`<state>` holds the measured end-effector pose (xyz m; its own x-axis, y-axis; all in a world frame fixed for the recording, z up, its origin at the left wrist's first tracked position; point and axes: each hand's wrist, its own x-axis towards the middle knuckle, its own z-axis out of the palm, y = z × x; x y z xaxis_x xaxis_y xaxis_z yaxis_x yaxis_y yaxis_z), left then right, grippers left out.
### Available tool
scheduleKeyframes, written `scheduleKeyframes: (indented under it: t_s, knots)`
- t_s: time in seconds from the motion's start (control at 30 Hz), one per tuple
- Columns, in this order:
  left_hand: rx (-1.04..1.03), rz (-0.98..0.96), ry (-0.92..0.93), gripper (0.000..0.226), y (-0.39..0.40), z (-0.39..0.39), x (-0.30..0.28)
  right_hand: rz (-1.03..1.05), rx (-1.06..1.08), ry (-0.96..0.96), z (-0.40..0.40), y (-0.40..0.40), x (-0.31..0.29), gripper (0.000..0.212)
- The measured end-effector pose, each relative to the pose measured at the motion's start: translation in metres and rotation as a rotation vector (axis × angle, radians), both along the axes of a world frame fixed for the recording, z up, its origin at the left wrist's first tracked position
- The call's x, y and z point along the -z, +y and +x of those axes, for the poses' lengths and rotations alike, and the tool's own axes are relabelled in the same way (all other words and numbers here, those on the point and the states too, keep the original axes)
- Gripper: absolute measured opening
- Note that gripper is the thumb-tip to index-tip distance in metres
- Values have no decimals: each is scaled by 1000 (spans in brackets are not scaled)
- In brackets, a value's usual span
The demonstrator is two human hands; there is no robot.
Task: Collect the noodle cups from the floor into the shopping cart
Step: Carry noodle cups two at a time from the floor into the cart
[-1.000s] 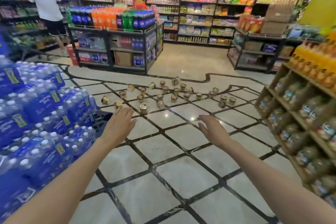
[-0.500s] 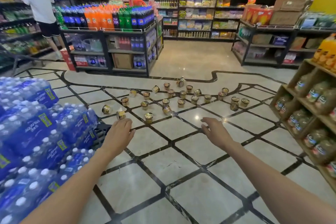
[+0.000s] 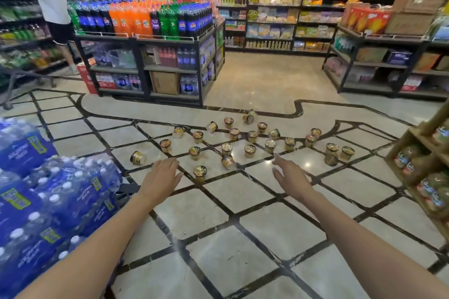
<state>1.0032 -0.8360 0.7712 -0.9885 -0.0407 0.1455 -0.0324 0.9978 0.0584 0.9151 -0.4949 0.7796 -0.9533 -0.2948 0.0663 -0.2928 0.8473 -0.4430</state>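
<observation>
Beyond the fingertips, noodle cups [image 3: 250, 139] scattered on floor [image 3: 218, 213]; left hand [image 3: 162, 177] and right hand [image 3: 290, 175] outstretched, fingers released, grasping nothing.

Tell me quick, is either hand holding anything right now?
Left hand: open, fingers straight, holding nothing.
Right hand: open, fingers straight, holding nothing.

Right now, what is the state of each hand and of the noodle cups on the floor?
left hand: open, empty, stretched forward.
right hand: open, empty, stretched forward.
noodle cups: scattered on the tiled floor, some upright, some tipped over.
nearest cup: upright, untouched.
</observation>
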Motion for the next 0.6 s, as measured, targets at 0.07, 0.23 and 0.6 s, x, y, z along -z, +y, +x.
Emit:
scheduleKeyframes:
  t_s: [0.07, 0.23, 0.6]
  knots:
    - [-13, 11, -12, 45, -7, -41, 3, -5, -8, -4, -41, -7, 3, 38]
    - [-61, 3, -32, 48, -22, -140, 4, 15, -49, -21, -146, -17, 3, 36]
    - [-147, 47, -121, 41, -96, -321, 66, 32, -87, -83, -363, -88, 39, 32]
